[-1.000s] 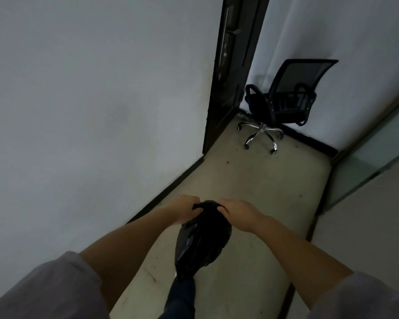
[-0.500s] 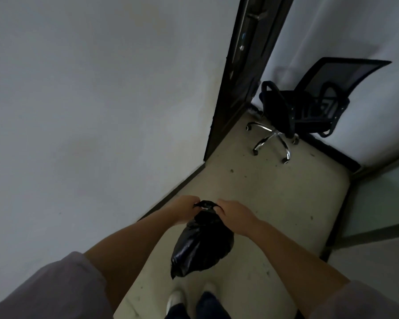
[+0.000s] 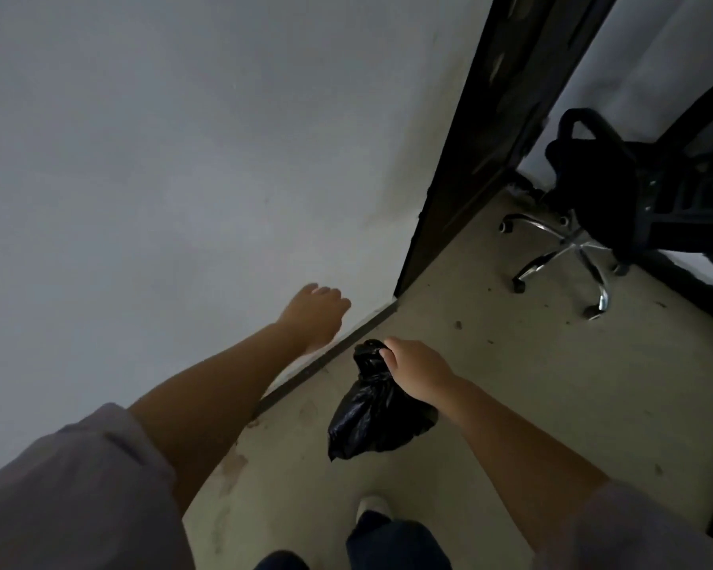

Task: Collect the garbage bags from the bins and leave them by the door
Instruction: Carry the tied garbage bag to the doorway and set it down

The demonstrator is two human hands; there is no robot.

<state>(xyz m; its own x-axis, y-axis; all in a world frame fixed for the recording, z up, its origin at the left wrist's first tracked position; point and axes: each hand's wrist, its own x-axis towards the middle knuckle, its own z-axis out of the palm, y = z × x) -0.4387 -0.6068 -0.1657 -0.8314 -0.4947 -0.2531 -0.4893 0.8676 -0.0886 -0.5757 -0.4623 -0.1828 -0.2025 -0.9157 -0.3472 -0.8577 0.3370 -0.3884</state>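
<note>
You've got one black garbage bag [image 3: 377, 409] off whatever bin it came from, so the collecting part looks done for this one at least. Your right hand [image 3: 418, 374] is pinching the knotted neck at the top, fingers curled round it, and the bag hangs in the air over the floor [image 3: 511, 405], not touching down. Your left hand [image 3: 315, 316] holds nothing, fingers loosely curled, up against the white wall [image 3: 182, 178] on the left, though I can't tell if it's actually touching it. The dark door [image 3: 470, 158] is just ahead on the far side, a bit right of the bag, and there's a black office chair [image 3: 618, 207] on chrome legs parked past it in the far right corner. So you're close but not there: the bag isn't set down by the door, and that's what's left for this one, I'd say a couple more steps and a drop near the frame. No bins in sight and no other bags by the door, so I can't say whether more are waiting to be collected.
</note>
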